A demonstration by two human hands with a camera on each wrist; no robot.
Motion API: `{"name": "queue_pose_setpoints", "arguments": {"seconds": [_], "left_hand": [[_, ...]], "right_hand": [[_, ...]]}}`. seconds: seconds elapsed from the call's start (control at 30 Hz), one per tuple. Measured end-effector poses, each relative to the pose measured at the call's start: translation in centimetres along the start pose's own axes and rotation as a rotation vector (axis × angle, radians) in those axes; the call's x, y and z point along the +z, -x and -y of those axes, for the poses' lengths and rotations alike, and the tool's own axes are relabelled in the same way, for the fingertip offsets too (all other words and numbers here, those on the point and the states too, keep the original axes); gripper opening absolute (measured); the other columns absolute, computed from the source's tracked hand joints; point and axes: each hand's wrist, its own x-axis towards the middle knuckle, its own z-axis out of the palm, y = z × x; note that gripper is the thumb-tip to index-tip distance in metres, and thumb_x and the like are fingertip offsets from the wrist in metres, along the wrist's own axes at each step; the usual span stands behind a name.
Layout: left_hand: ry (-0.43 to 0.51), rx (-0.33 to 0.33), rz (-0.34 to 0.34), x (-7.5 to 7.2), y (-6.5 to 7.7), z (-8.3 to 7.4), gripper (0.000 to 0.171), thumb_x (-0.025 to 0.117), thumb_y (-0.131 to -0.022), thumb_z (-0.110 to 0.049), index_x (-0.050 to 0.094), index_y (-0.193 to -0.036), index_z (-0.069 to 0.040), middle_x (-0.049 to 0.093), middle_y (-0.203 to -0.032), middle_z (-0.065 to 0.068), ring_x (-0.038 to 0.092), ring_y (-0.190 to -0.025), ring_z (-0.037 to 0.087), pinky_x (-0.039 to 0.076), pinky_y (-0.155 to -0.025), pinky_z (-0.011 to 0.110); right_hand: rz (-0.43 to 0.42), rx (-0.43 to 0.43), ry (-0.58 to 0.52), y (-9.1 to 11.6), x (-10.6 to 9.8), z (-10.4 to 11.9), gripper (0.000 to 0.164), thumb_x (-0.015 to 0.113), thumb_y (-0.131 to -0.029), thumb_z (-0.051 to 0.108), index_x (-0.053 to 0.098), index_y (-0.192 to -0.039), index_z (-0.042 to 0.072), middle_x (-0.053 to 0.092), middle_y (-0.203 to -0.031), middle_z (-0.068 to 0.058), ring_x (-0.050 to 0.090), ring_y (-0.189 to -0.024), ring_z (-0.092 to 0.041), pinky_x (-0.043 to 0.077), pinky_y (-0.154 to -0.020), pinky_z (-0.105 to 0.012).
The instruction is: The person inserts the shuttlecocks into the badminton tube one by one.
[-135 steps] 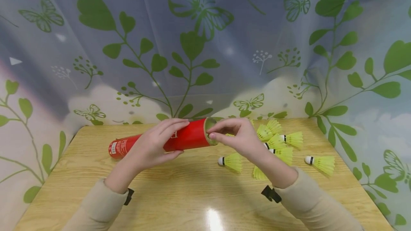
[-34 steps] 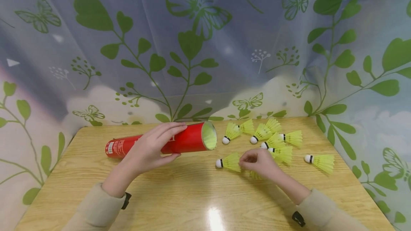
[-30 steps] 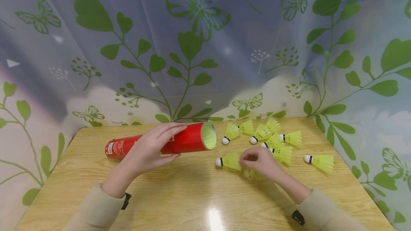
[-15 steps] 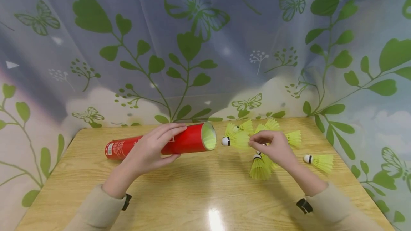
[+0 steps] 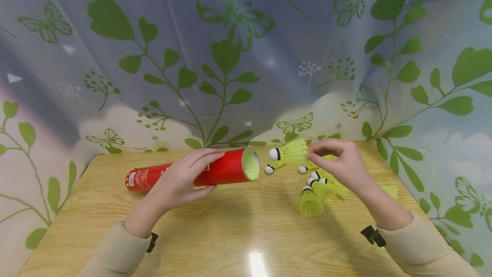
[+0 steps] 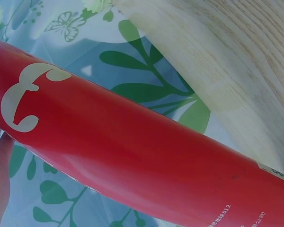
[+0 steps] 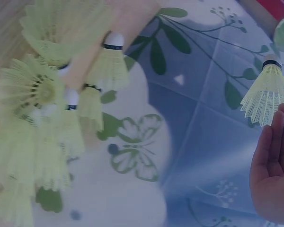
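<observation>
My left hand point(image 5: 184, 174) grips a long red shuttlecock tube point(image 5: 221, 168) around its middle. The tube lies tilted, its open end facing right, and yellow-green skirt shows inside the mouth. In the left wrist view the red tube point(image 6: 146, 146) fills most of the picture. My right hand point(image 5: 342, 163) pinches a yellow shuttlecock point(image 5: 292, 152) by the skirt edge, above the table and right of the tube mouth, white cork pointing left. The right wrist view shows that shuttlecock point(image 7: 269, 92) at the fingertips of the right hand point(image 7: 277, 170).
Several yellow shuttlecocks point(image 5: 311, 202) lie in a loose group on the wooden table point(image 5: 215, 234), below and behind the right hand. Another shuttlecock point(image 5: 391, 190) lies farther right, partly hidden by the forearm. A patterned curtain point(image 5: 161, 54) hangs along the table's back edge.
My right hand left the tube mouth, took a shuttlecock from the table's near side, then raised it up and back to beside the mouth. The left hand and tube stay nearly still.
</observation>
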Motion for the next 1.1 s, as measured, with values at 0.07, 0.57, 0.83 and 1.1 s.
{"name": "queue_pose_setpoints", "arguments": {"seconds": [0.07, 0.57, 0.83, 1.1], "left_hand": [[-0.001, -0.001, 0.003, 0.0, 0.0, 0.0, 0.076, 0.079, -0.069, -0.021, 0.046, -0.138, -0.015, 0.05, -0.136, 0.0, 0.051, -0.12, 0.017, 0.051, -0.093, 0.037], [-0.005, -0.005, 0.016, 0.0, -0.1, -0.1, 0.077, 0.079, -0.069, -0.021, 0.046, -0.138, -0.015, 0.05, -0.136, -0.001, 0.051, -0.121, 0.016, 0.05, -0.095, 0.036], [-0.001, -0.013, 0.024, 0.0, -0.2, -0.2, 0.076, 0.079, -0.07, -0.022, 0.046, -0.138, -0.016, 0.05, -0.136, -0.001, 0.05, -0.122, 0.016, 0.049, -0.096, 0.036], [0.007, -0.005, 0.013, -0.1, -0.2, -0.1, 0.076, 0.08, -0.07, -0.021, 0.046, -0.138, -0.015, 0.051, -0.135, 0.0, 0.05, -0.121, 0.017, 0.049, -0.096, 0.037]], "right_hand": [[-0.001, -0.013, -0.016, 0.0, -0.1, 0.7, 0.007, 0.071, -0.084, 0.017, 0.074, -0.09, 0.017, 0.071, -0.093, -0.002, 0.064, -0.084, -0.005, 0.054, -0.072, -0.021], [0.005, -0.175, 0.013, -0.2, 1.5, 3.0, 0.01, 0.073, -0.081, 0.013, 0.072, -0.085, 0.022, 0.069, -0.085, 0.01, 0.063, -0.077, -0.005, 0.053, -0.07, -0.02], [0.038, -0.255, 0.014, -0.3, 3.3, 3.4, 0.012, 0.073, -0.081, 0.012, 0.073, -0.086, 0.023, 0.069, -0.085, 0.011, 0.063, -0.077, -0.003, 0.053, -0.067, -0.021], [0.073, -0.311, -0.044, -0.5, 4.6, 4.3, 0.01, 0.072, -0.082, 0.013, 0.072, -0.088, 0.021, 0.07, -0.086, 0.009, 0.064, -0.078, -0.003, 0.055, -0.069, -0.023]]}}
